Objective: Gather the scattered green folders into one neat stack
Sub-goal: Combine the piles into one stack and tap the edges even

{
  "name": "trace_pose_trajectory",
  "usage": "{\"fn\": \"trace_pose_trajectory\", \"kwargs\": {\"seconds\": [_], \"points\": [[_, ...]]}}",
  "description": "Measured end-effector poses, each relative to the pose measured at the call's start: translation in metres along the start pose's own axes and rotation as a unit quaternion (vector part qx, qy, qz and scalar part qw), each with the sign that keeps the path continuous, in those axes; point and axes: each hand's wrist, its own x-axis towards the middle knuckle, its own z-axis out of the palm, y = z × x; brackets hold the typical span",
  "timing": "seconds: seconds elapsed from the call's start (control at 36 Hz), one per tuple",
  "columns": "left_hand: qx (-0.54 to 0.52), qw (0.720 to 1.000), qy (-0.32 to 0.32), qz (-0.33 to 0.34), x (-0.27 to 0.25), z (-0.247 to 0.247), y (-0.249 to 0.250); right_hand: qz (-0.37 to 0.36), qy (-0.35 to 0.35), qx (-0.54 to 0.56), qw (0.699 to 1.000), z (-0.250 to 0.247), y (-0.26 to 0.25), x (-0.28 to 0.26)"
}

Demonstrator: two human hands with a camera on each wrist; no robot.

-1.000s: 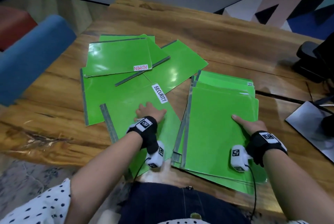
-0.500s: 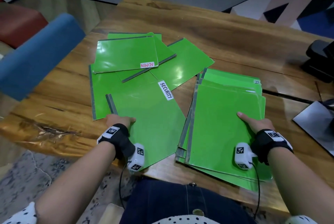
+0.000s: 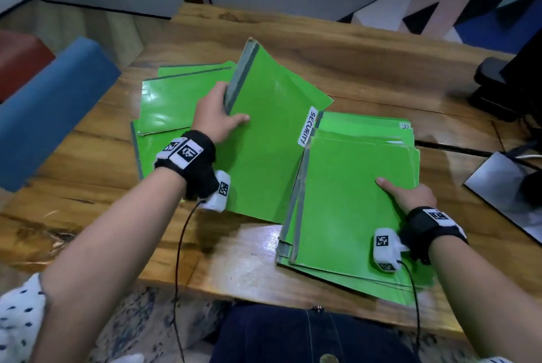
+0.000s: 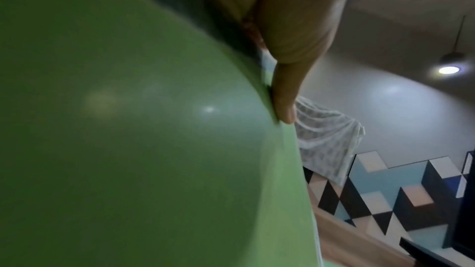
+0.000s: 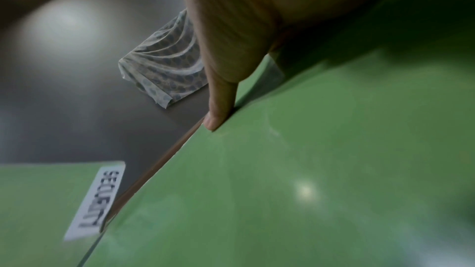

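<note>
Since half a second ago, the SECURITY folder (image 3: 264,140) has come off the table (image 3: 381,49): it lay flat at centre left, and now it stands tilted in mid-frame, its grey spine (image 3: 239,78) raised toward the upper middle and its labelled edge just beside the stack (image 3: 352,201). The left hand (image 3: 215,116) has moved from the folder's near left corner up to the spine and now pinches it, thumb on the green face, fingers wrapped behind. In the left wrist view the thumb (image 4: 282,98) presses the folder's edge; the fingers are hidden there.

The right hand (image 3: 410,195) is where it was, at the right edge of the stack in the lower right of the frame, thumb lying flat on the top folder; its other fingers are out of sight, so I cannot tell how they lie.

Three or so loose folders (image 3: 170,99) overlap flat at centre left, partly behind the raised one. A blue chair back (image 3: 50,107) fills the left edge.
</note>
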Motion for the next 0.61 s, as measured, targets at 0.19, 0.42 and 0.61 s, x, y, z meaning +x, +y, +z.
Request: {"fn": "trace_pose_trajectory", "kwargs": {"seconds": [0.19, 0.42, 0.61], "points": [[-0.134, 0.991, 0.02, 0.021, 0.068, -0.018, 0.027, -0.017, -0.008, -0.018, 1.0, -0.007, -0.005, 0.007], [-0.213, 0.965, -0.001, -0.149, 0.098, 0.052, -0.001, 0.018, -0.015, -0.014, 1.0, -0.016, 0.013, 0.038], [-0.018, 0.971, -0.134, -0.195, 0.089, 0.123, -0.032, 0.037, -0.021, 0.036, 0.998, -0.014, 0.039, 0.068]]}}
